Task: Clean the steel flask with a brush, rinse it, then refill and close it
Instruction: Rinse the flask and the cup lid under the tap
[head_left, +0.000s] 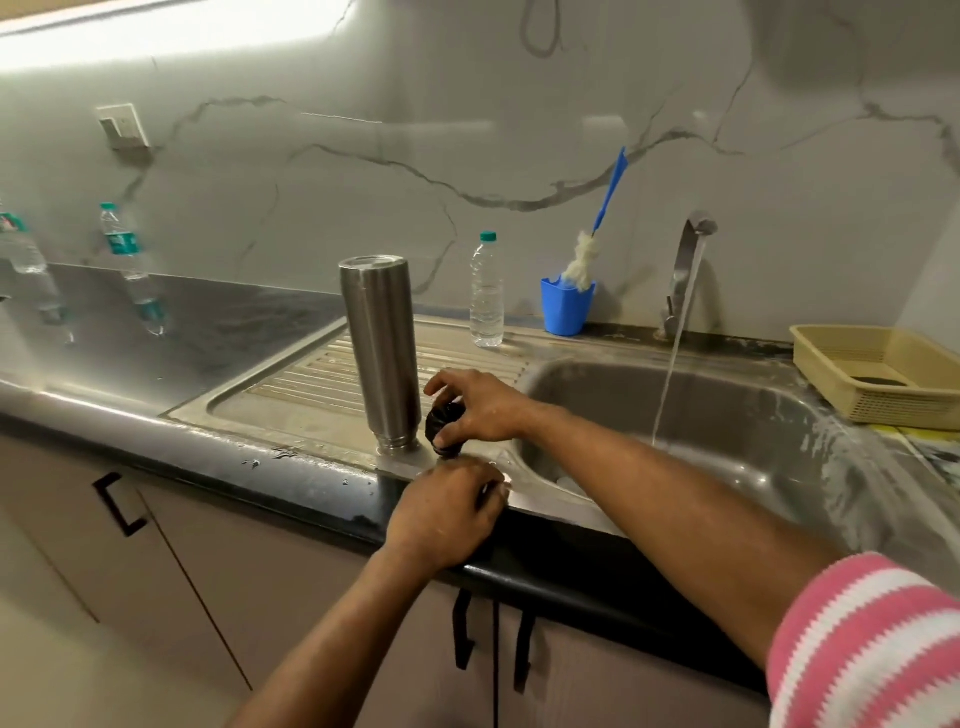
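Note:
The steel flask (382, 353) stands upside down, neck on the ribbed drainboard (306, 384), just left of my hands. My right hand (480, 408) grips the flask's black cap (442, 422) beside the flask's neck. My left hand (449, 512) sits on the sink's front rim right below it, fingers curled; whether they hold anything is hidden. A bottle brush (589, 254) with a blue handle and white head leans in a blue cup (567, 307) at the back wall. The tap (685, 260) runs a stream of water into the steel sink basin (727, 415).
A small clear water bottle (487, 291) stands at the back of the drainboard. A beige plastic basket (883, 374) sits right of the sink. Two more water bottles (122, 244) stand on the dark counter at far left. Cabinet doors hang below the counter edge.

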